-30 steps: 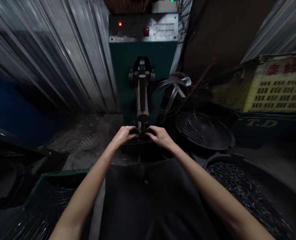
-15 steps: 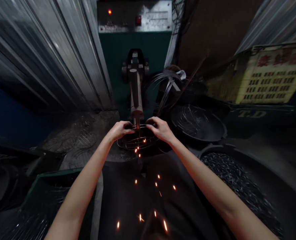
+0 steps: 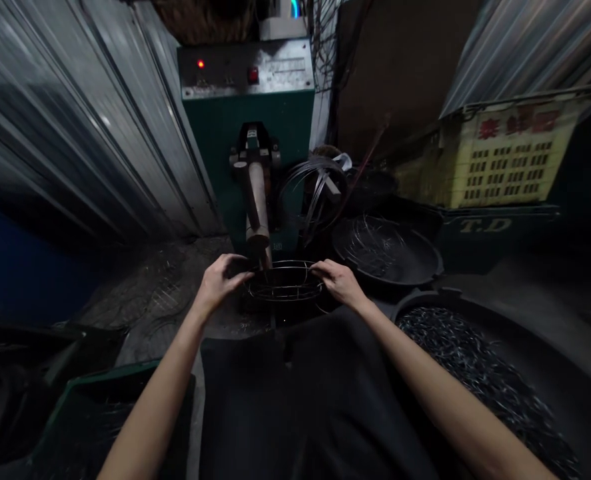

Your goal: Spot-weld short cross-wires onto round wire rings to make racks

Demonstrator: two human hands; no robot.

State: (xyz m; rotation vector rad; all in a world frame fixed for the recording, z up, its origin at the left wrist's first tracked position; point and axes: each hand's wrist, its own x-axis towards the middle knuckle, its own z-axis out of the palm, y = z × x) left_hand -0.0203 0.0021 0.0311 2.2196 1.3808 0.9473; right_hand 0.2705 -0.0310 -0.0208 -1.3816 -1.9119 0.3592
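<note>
A round wire frame [image 3: 285,298] of thin metal rings joined by short cross wires hangs below the electrode tip of a spot welder [image 3: 258,200]. My right hand [image 3: 342,283] pinches the frame's upper ring at its right side. At the frame's left side is my left hand [image 3: 218,287], its thumb and fingers apart in a C shape. The left thumb tip lies close by the ring; whether it touches is too dark to tell. The welder's lower tip is partly hidden in shadow behind the frame.
A black tub of short metal pieces [image 3: 455,347] stands at right, below a shallow pan of wires [image 3: 385,250]. Bundled wires [image 3: 320,180] hang beside the welder. A yellow crate [image 3: 510,157] is at back right, a green bin [image 3: 70,407] at lower left.
The bright sparks that were falling below the tip are gone. My hands have moved apart, the left loosening from the ring, and the wire frame is turned. The view has tilted up slightly.
</note>
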